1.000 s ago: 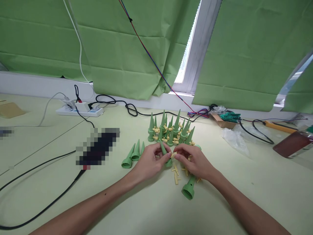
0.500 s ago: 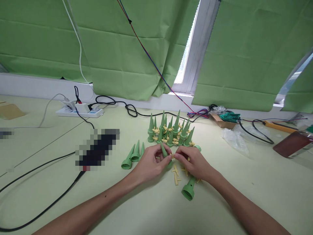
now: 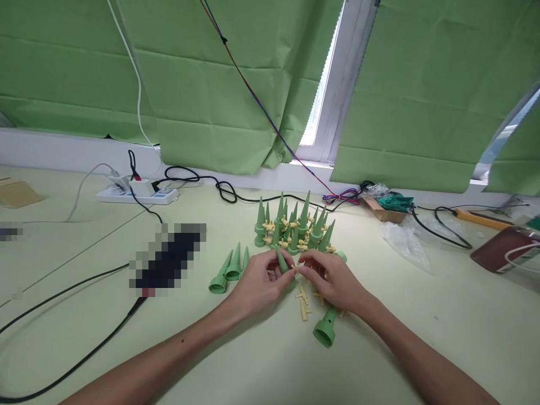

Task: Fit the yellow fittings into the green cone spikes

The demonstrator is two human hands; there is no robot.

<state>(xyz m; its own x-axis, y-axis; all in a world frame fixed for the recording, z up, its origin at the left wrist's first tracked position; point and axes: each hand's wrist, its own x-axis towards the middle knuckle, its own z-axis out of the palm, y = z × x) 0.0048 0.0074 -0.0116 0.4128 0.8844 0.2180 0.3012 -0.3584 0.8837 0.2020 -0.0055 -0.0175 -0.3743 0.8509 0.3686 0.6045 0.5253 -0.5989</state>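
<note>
My left hand [image 3: 260,282] is closed around a green plastic cone-shaped spike [image 3: 282,261], its tip pointing up. At the spike's side, a small yellow plastic valve [image 3: 295,269] sits between the two hands, partly hidden by fingertips. The thumb and forefinger of my right hand [image 3: 333,278] pinch at this valve. Just below the hands lie several loose yellow valves [image 3: 302,309]. Under my right wrist, another green spike [image 3: 325,329] lies with its hollow wide end toward me. Several more green spikes [image 3: 219,281] stand and lean beside my left hand.
Behind the hands stands a cluster of green spikes with yellow valves [image 3: 294,242]. A power strip [image 3: 139,194] with cables is at the back left, a pixelated dark device [image 3: 169,259] nearer. Plastic bags [image 3: 407,244], a cardboard box [image 3: 386,209] and a reddish-brown container [image 3: 502,250] are right.
My right fingers have shifted slightly at the yellow valve beside the spike. My left hand keeps its grip in nearly the same place. A white cable now shows over the container at the right.
</note>
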